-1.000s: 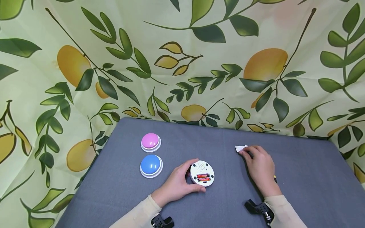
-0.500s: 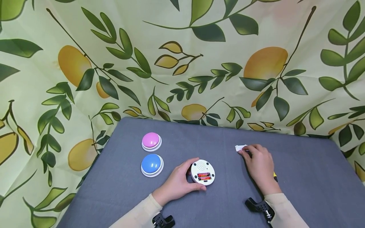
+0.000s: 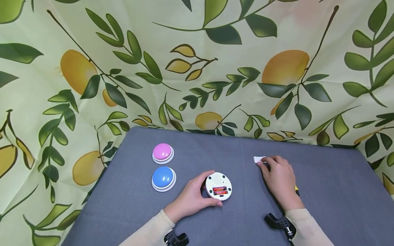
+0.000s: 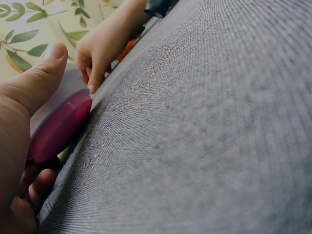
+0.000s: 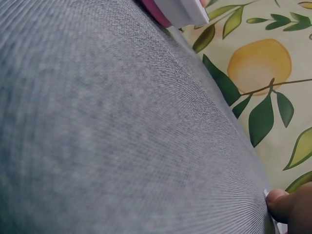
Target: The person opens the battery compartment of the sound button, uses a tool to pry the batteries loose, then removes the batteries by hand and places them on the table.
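My left hand (image 3: 191, 197) grips a round push button (image 3: 217, 180) turned underside up, fingers and thumb around its rim. Its white base shows speaker holes, dark feet and an uncovered compartment with red batteries (image 3: 220, 190). In the left wrist view its magenta dome (image 4: 63, 127) faces the cloth. Over to the right, my right hand (image 3: 280, 181) pinches a small white battery cover (image 3: 258, 159) at the table, thumb against fingers. Most of that cover is hidden behind the fingers.
A pink push button (image 3: 162, 151) and a blue push button (image 3: 162, 177) stand dome up at the left. Partly hidden beside my right wrist lies a yellow and black object (image 3: 297, 190). Behind the grey cloth-covered table (image 3: 197, 147) hangs a leaf-and-fruit patterned curtain (image 3: 231, 54).
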The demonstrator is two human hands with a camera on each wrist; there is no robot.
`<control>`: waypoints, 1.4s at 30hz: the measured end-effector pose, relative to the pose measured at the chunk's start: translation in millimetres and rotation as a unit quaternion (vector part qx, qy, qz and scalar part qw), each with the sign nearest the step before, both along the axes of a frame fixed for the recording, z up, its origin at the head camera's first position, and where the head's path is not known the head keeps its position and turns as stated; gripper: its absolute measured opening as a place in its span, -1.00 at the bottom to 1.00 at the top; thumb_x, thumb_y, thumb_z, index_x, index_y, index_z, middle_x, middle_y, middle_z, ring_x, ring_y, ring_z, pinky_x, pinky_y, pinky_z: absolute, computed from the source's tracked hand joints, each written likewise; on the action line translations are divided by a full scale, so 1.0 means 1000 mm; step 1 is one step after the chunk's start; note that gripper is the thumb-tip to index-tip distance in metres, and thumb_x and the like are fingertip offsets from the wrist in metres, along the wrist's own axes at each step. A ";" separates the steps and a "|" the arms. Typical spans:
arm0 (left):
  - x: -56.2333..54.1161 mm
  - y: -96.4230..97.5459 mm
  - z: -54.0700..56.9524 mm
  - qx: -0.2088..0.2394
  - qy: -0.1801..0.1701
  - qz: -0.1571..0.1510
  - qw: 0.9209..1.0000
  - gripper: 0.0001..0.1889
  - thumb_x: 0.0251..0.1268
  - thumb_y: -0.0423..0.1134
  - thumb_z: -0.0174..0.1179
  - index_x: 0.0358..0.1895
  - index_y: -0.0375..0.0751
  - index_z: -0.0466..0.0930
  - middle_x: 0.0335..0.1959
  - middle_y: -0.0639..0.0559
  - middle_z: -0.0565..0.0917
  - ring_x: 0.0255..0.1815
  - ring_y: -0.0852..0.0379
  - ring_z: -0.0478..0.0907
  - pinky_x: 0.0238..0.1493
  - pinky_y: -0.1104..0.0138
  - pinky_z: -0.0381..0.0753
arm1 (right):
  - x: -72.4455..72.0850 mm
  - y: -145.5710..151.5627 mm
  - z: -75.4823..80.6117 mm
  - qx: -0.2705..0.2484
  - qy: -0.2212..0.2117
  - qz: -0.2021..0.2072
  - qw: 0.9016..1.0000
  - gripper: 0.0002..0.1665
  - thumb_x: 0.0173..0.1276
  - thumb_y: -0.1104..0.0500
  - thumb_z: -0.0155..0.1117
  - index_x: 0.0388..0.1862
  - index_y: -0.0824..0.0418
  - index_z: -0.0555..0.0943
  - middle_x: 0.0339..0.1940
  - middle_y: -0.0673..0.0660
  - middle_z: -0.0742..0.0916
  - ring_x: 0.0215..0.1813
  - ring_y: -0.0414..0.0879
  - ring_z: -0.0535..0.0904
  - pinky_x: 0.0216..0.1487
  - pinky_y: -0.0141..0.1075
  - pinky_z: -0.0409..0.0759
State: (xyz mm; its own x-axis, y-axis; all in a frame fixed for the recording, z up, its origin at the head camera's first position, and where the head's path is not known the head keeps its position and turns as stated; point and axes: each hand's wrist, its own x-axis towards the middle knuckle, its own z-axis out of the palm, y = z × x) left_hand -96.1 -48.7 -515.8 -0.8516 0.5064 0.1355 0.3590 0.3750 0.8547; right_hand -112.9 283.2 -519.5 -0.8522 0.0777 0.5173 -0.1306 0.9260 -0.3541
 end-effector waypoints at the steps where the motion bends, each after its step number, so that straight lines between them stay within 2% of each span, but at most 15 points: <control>1: 0.000 0.000 0.000 0.001 -0.001 0.000 1.000 0.07 0.00 0.05 0.78 0.60 -0.15 0.43 0.35 0.09 0.66 0.10 0.23 0.59 0.22 0.27 0.60 | 0.000 0.000 0.001 0.000 0.000 0.001 1.000 -0.68 0.31 0.22 0.66 -0.06 0.37 0.78 -0.17 0.39 0.76 -0.14 0.41 0.66 -0.13 0.31 0.53; 6: 0.001 -0.001 0.000 -0.001 0.002 0.003 1.000 0.07 -0.01 0.05 0.78 0.59 -0.15 0.43 0.35 0.10 0.66 0.08 0.24 0.60 0.21 0.28 0.60 | 0.003 -0.002 0.009 -0.008 0.006 -0.001 1.000 -0.58 0.32 0.19 0.64 0.03 0.41 0.73 -0.16 0.44 0.77 -0.19 0.44 0.69 -0.18 0.34 0.56; 9: 0.002 -0.001 -0.002 -0.003 0.003 0.003 1.000 0.07 0.00 0.06 0.78 0.60 -0.15 0.43 0.34 0.10 0.67 0.06 0.25 0.60 0.20 0.28 0.61 | 0.007 -0.001 0.016 -0.006 -0.004 -0.016 1.000 -0.54 0.33 0.15 0.61 0.06 0.42 0.73 -0.10 0.48 0.74 -0.13 0.49 0.66 -0.13 0.37 0.54; 11: 0.002 -0.001 -0.002 -0.005 0.003 0.002 1.000 0.07 0.00 0.07 0.78 0.60 -0.14 0.42 0.34 0.10 0.67 0.06 0.25 0.60 0.20 0.28 0.61 | 0.010 0.001 0.022 0.007 -0.030 -0.036 0.999 -0.47 0.33 0.09 0.60 0.12 0.41 0.71 -0.05 0.53 0.70 -0.08 0.55 0.63 -0.10 0.42 0.49; 14: 0.003 -0.002 -0.003 -0.008 0.003 0.002 1.000 0.06 0.00 0.07 0.77 0.59 -0.13 0.43 0.34 0.10 0.67 0.06 0.25 0.60 0.20 0.28 0.61 | 0.017 0.009 0.031 0.027 -0.113 -0.074 0.990 -0.30 0.35 -0.03 0.57 0.26 0.42 0.63 0.06 0.64 0.61 0.03 0.67 0.54 -0.02 0.50 0.40; 17: 0.003 -0.002 -0.003 -0.010 0.004 0.000 1.000 0.06 0.01 0.08 0.77 0.59 -0.13 0.42 0.33 0.09 0.67 0.06 0.25 0.60 0.19 0.28 0.61 | 0.023 0.022 0.043 0.038 -0.232 -0.096 0.967 -0.12 0.39 -0.15 0.53 0.37 0.47 0.50 0.13 0.73 0.51 0.09 0.75 0.47 0.02 0.55 0.37; 21: 0.003 -0.002 -0.004 -0.008 0.002 -0.002 1.000 0.07 0.01 0.07 0.77 0.60 -0.14 0.42 0.33 0.08 0.67 0.05 0.25 0.60 0.19 0.28 0.61 | 0.023 0.042 0.059 0.021 -0.374 -0.087 0.923 0.09 0.39 -0.31 0.48 0.45 0.52 0.36 0.12 0.78 0.42 0.03 0.72 0.50 -0.09 0.48 0.51; 24: 0.004 -0.003 -0.004 -0.009 0.000 -0.001 1.000 0.07 0.01 0.07 0.77 0.60 -0.13 0.42 0.33 0.08 0.67 0.05 0.26 0.59 0.19 0.28 0.61 | 0.022 0.054 0.068 0.009 -0.439 -0.068 0.896 0.19 0.35 -0.38 0.48 0.46 0.55 0.32 0.08 0.75 0.44 -0.04 0.63 0.54 -0.18 0.38 0.58; 26: 0.004 -0.003 -0.004 -0.010 -0.001 0.000 1.000 0.07 0.01 0.08 0.77 0.60 -0.12 0.42 0.32 0.09 0.67 0.04 0.27 0.59 0.18 0.29 0.60 | 0.022 0.059 0.070 0.006 -0.459 -0.053 0.887 0.22 0.32 -0.39 0.50 0.46 0.57 0.32 0.07 0.72 0.50 -0.07 0.54 0.56 -0.16 0.32 0.58; 31: 0.004 -0.003 -0.004 -0.009 -0.004 0.000 1.000 0.07 0.01 0.08 0.77 0.61 -0.10 0.42 0.32 0.10 0.66 0.04 0.27 0.59 0.19 0.29 0.60 | 0.023 0.064 0.072 -0.017 -0.470 -0.029 0.882 0.17 0.34 -0.28 0.55 0.45 0.59 0.30 -0.09 0.52 0.66 -0.21 0.27 0.61 -0.22 0.10 0.62; 33: 0.004 -0.003 -0.003 -0.008 0.000 -0.002 1.000 0.07 0.01 0.07 0.77 0.60 -0.12 0.42 0.32 0.09 0.67 0.04 0.27 0.60 0.19 0.29 0.61 | 0.023 0.064 0.072 -0.038 -0.470 -0.026 0.881 0.09 0.36 -0.17 0.58 0.44 0.59 0.29 -0.14 0.47 0.65 -0.27 0.20 0.62 -0.31 0.00 0.68; 37: 0.003 -0.002 -0.003 -0.003 0.006 -0.003 1.000 0.06 0.01 0.06 0.77 0.60 -0.15 0.42 0.31 0.07 0.68 0.03 0.26 0.60 0.17 0.28 0.61 | 0.022 0.062 0.071 -0.078 -0.468 -0.020 0.880 -0.04 0.37 0.10 0.61 0.46 0.58 0.30 -0.13 0.49 0.60 -0.31 0.17 0.63 -0.43 -0.12 0.75; 40: 0.002 -0.001 -0.002 0.000 0.007 -0.004 1.000 0.07 0.01 0.05 0.77 0.60 -0.16 0.42 0.31 0.09 0.68 0.03 0.25 0.60 0.18 0.28 0.61 | 0.020 0.060 0.073 -0.086 -0.456 -0.007 0.886 -0.10 0.36 0.22 0.59 0.48 0.58 0.32 -0.08 0.52 0.60 -0.32 0.14 0.64 -0.44 -0.13 0.75; 42: 0.001 -0.001 -0.002 0.001 0.008 -0.004 1.000 0.07 0.01 0.05 0.77 0.60 -0.16 0.41 0.31 0.09 0.68 0.04 0.25 0.61 0.19 0.27 0.61 | 0.018 0.059 0.074 -0.090 -0.438 0.005 0.894 -0.14 0.38 0.24 0.56 0.49 0.55 0.33 -0.07 0.50 0.62 -0.37 0.10 0.65 -0.45 -0.12 0.73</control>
